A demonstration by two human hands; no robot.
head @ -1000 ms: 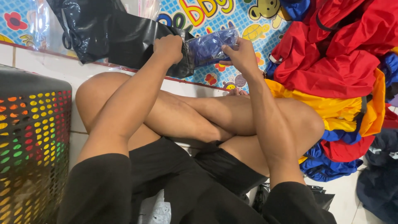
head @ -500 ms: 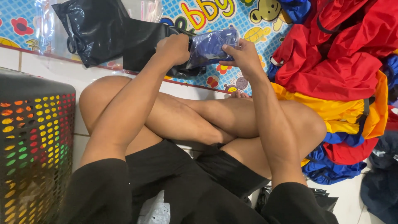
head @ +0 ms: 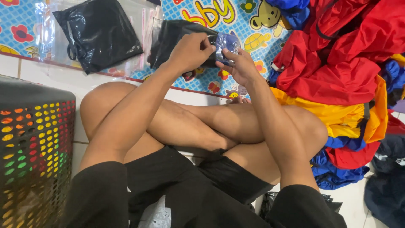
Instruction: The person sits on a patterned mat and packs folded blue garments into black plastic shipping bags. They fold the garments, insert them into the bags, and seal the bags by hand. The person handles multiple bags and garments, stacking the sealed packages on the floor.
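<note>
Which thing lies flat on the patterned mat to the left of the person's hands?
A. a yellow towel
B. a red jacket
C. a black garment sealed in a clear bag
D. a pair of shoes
C: the black garment in a clear bag lies on the mat, left of the left hand and right hand.

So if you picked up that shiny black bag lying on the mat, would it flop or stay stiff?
The black bag would probably flop: its surface is creased and rumpled, like thin plastic. It may feel slippery, since it glints with highlights. It looks fairly flat on the play mat, so it is likely light and unlikely to roll.
</note>
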